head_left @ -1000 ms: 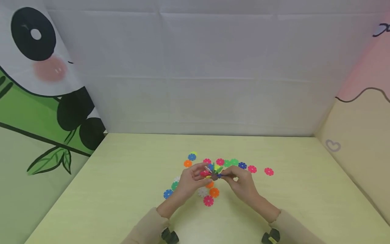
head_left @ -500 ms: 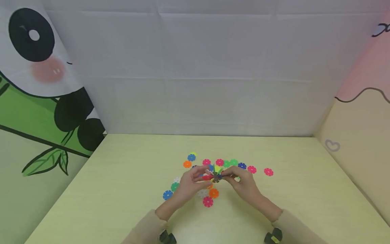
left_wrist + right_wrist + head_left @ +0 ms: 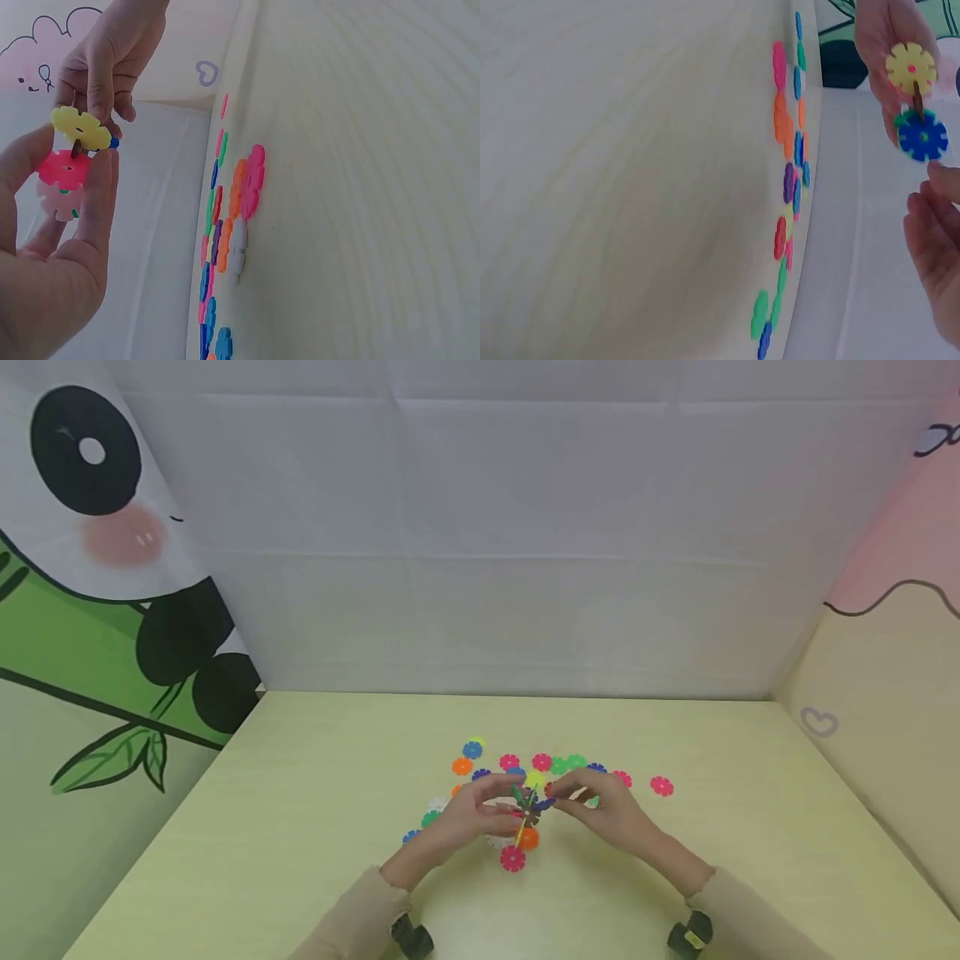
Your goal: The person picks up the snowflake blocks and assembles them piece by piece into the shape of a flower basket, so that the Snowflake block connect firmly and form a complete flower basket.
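Note:
A small cluster of slotted snowflake discs is held above the table by my left hand (image 3: 476,814), thumb and fingers around its side. In the left wrist view, a yellow disc (image 3: 81,129) and a pink-red disc (image 3: 63,171) stick out from it. The right wrist view shows a blue disc (image 3: 922,137) on the near side, joined to the others by a brown disc (image 3: 917,97) seen edge-on. My right hand (image 3: 609,807) is beside the cluster; its thumb tip sits right at the blue disc's edge, with the other fingers loosely bent below.
Loose discs lie spread on the pale table (image 3: 300,843) beneath and beyond both hands, among them a pink disc (image 3: 513,859), an orange disc (image 3: 462,766) and a far-right pink disc (image 3: 662,786). A white cloth wall (image 3: 480,610) stands behind the table.
The cluster has turned in my left hand, and a yellow disc now points down toward the table. My right hand's fingers have loosened from the blue disc's edge and shifted slightly right.

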`<state>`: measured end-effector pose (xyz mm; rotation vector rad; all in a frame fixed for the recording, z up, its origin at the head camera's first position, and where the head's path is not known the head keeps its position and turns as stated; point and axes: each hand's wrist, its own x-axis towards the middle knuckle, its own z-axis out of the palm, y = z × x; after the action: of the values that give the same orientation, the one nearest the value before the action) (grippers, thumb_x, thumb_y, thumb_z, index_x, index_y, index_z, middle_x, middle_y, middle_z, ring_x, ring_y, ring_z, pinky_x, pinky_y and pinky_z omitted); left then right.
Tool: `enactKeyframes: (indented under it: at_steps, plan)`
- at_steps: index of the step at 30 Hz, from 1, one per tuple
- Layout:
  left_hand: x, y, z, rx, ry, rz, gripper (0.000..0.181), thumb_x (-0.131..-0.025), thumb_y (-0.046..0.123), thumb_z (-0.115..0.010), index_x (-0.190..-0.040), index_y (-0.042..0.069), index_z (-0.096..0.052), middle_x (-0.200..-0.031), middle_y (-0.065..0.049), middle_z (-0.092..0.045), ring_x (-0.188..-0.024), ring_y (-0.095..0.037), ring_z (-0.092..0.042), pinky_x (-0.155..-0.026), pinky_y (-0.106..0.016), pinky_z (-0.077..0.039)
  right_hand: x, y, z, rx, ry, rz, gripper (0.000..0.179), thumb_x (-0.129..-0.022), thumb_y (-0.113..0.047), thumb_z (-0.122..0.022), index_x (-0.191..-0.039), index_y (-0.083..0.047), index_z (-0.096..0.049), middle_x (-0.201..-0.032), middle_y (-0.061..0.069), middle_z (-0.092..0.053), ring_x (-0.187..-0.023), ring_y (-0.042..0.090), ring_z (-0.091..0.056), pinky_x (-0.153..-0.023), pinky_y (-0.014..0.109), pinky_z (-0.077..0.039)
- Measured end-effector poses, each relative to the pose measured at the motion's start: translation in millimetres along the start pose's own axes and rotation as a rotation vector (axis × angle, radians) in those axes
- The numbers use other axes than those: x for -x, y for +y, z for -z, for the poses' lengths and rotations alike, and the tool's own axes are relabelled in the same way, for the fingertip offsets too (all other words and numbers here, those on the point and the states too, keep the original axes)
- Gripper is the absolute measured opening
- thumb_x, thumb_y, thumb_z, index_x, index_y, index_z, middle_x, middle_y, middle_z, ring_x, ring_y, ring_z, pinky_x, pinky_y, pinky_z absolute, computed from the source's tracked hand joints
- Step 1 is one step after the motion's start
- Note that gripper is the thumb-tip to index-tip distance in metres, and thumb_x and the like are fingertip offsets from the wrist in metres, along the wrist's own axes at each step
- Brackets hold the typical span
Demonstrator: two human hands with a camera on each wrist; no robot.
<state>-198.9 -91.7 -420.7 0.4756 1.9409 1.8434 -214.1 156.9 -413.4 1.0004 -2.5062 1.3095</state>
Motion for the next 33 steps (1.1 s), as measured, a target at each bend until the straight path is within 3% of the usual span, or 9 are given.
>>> enactKeyframes:
  at_steps: [4, 10, 16, 22, 26, 29, 33]
  plan:
    - [2.0, -0.2, 1.8, -0.038, 0.038, -0.026, 0.057, -0.092, 0.008, -0.067, -0.144, -0.001, -0.044, -0.138, -0.028, -0.051, -0.121, -0.036, -0.062, -0.096, -0.038, -0.057, -1.4, 22, 30, 0.131, -0.006, -0.154, 0.021, -0.084, 0.0, -0.073, -0.105, 0.002, -0.07, -0.1, 0.016, -0.074, -0.088, 0.024, -0.069, -0.072, 0.024, -0.059]
    - [7.0, -2.7, 6.0, -0.082, 0.087, -0.017, 0.058, -0.091, 0.009, -0.069, -0.143, -0.001, -0.046, -0.138, -0.026, -0.054, -0.12, -0.037, -0.062, -0.101, -0.038, -0.055, 9.9, 82, 83, 0.318, -0.062, -0.379, 0.03, -0.085, -0.007, -0.073, -0.111, 0.006, -0.067, -0.103, 0.022, -0.068, -0.09, 0.031, -0.064, -0.073, 0.034, -0.053]
    - [12.4, -8.4, 10.3, -0.077, 0.115, 0.003, 0.06, -0.09, 0.008, -0.07, -0.143, -0.003, -0.045, -0.139, -0.027, -0.053, -0.118, -0.039, -0.064, -0.096, -0.037, -0.057, 26.0, 113, 102, 0.303, -0.183, -0.467, 0.033, -0.083, -0.014, -0.077, -0.106, 0.007, -0.066, -0.096, 0.019, -0.064, -0.087, 0.027, -0.058, -0.074, 0.035, -0.05]
    - [12.1, -8.2, 10.0, -0.074, 0.118, -0.006, 0.06, -0.09, 0.008, -0.07, -0.142, -0.004, -0.045, -0.137, -0.028, -0.053, -0.117, -0.04, -0.065, -0.096, -0.038, -0.057, 27.2, 111, 99, 0.269, -0.189, -0.451, 0.02, -0.082, -0.009, -0.076, -0.094, 0.001, -0.064, -0.091, 0.012, -0.064, -0.087, 0.023, -0.057, -0.074, 0.032, -0.049]
    - [11.3, -6.5, 7.5, -0.074, 0.131, -0.021, 0.059, -0.09, 0.009, -0.07, -0.142, -0.004, -0.045, -0.136, -0.03, -0.053, -0.118, -0.041, -0.064, -0.099, -0.041, -0.055, 20.9, 88, 86, 0.24, -0.132, -0.395, 0.016, -0.082, 0.001, -0.074, -0.092, 0.002, -0.062, -0.09, 0.014, -0.067, -0.082, 0.02, -0.06, -0.068, 0.023, -0.052]
    - [10.1, -4.2, 3.9, -0.067, 0.154, -0.037, 0.058, -0.09, 0.01, -0.07, -0.142, -0.002, -0.046, -0.136, -0.028, -0.053, -0.119, -0.04, -0.063, -0.1, -0.041, -0.055, 14.0, 58, 64, 0.199, -0.038, -0.292, 0.013, -0.081, 0.006, -0.072, -0.092, 0.002, -0.065, -0.087, 0.012, -0.071, -0.076, 0.015, -0.064, -0.064, 0.018, -0.054]
    - [7.3, -0.4, -2.7, -0.046, 0.196, -0.05, 0.054, -0.091, 0.011, -0.069, -0.14, 0.0, -0.048, -0.135, -0.026, -0.056, -0.12, -0.038, -0.063, -0.099, -0.04, -0.056, 6.0, 16, 29, 0.116, 0.107, -0.052, 0.016, -0.078, 0.008, -0.075, -0.09, -0.002, -0.069, -0.083, 0.007, -0.074, -0.074, 0.009, -0.067, -0.064, 0.02, -0.057]
